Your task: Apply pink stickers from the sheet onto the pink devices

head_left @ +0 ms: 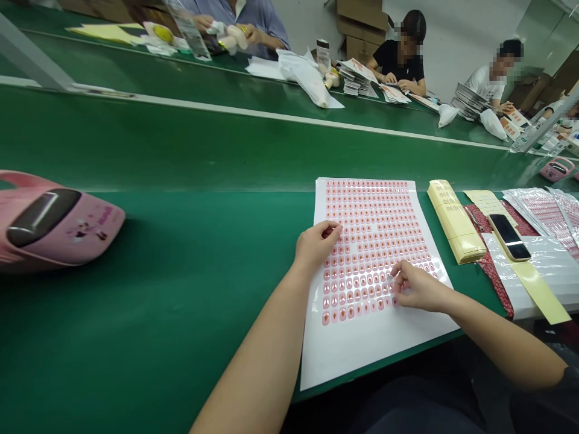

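A white sheet (375,340) with rows of small pink-and-orange stickers (366,247) lies on the green table in front of me. A few spots in the rows are blank. My left hand (316,241) rests over the sheet's left side, its thumb and fingertips pinched together. Lower right on the rows is my right hand (416,286), with its thumb and forefinger closed close to the stickers. Whatever is between the fingertips of either hand is too small to make out.
Right of the sheet are a stack of yellow cards (456,223), a phone (510,237), and more sticker sheets (547,211). A pink device (63,229) stands far left. Across a raised green divider (203,138), several people work with cards and white bags.
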`<action>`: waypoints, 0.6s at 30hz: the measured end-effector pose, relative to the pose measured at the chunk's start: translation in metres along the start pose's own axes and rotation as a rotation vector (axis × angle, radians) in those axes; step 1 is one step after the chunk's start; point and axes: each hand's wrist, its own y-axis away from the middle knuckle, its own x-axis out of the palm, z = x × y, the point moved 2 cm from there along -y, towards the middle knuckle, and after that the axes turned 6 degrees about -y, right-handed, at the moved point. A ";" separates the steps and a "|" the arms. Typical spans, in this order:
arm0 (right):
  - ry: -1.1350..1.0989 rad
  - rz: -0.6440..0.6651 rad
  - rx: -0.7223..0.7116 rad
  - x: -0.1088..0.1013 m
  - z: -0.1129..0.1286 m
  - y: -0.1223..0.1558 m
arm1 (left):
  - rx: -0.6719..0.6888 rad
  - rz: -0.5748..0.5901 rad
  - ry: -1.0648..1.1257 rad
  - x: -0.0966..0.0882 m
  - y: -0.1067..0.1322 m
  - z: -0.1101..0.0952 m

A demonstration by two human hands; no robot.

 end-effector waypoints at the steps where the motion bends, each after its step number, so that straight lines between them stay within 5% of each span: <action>1: -0.013 0.002 -0.003 -0.001 0.001 0.001 | -0.001 0.000 0.001 0.000 0.000 0.000; 18: 0.004 0.028 0.022 0.002 0.000 -0.003 | -0.001 0.001 0.000 0.000 0.000 0.000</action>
